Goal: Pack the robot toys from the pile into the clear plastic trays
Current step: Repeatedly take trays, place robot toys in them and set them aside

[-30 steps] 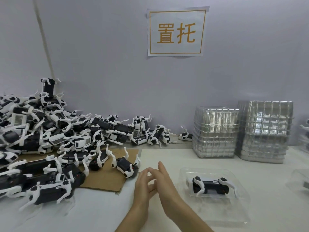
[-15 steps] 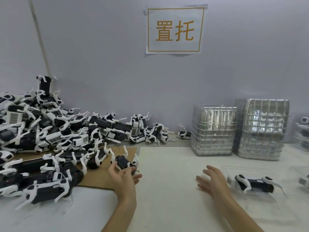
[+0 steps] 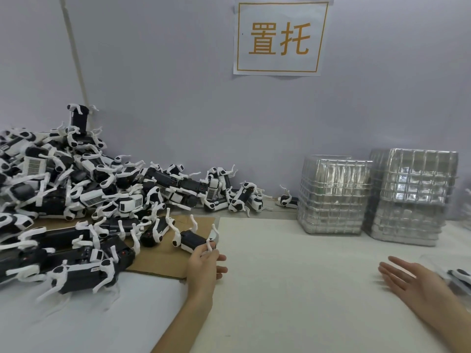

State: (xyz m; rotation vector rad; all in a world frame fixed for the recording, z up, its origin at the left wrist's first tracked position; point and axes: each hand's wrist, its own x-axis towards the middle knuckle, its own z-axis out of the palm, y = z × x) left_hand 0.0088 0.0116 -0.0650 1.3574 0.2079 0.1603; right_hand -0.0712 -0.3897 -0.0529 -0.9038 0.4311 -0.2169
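1. A robot toy (image 3: 192,242) is gripped at its near end by the left hand (image 3: 204,266), fingers (image 3: 220,258) curled round it. It lies at the cardboard (image 3: 165,261) edge, 4 o'clock of the pile (image 3: 76,200), likely the loosest pick. Lift-off cannot be told.
2. The right hand (image 3: 418,281) is held flat over the table (image 3: 293,289), fingers wide, nothing held, likely free to fetch a tray.
3. Empty tray stacks (image 3: 334,197) are set at 2 o'clock, within reach. A filled tray (image 3: 438,261) is parked at 3 o'clock, partly cut off.

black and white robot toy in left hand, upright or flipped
Flipped: black and white robot toy, gripped by left hand, has legs pointing up.
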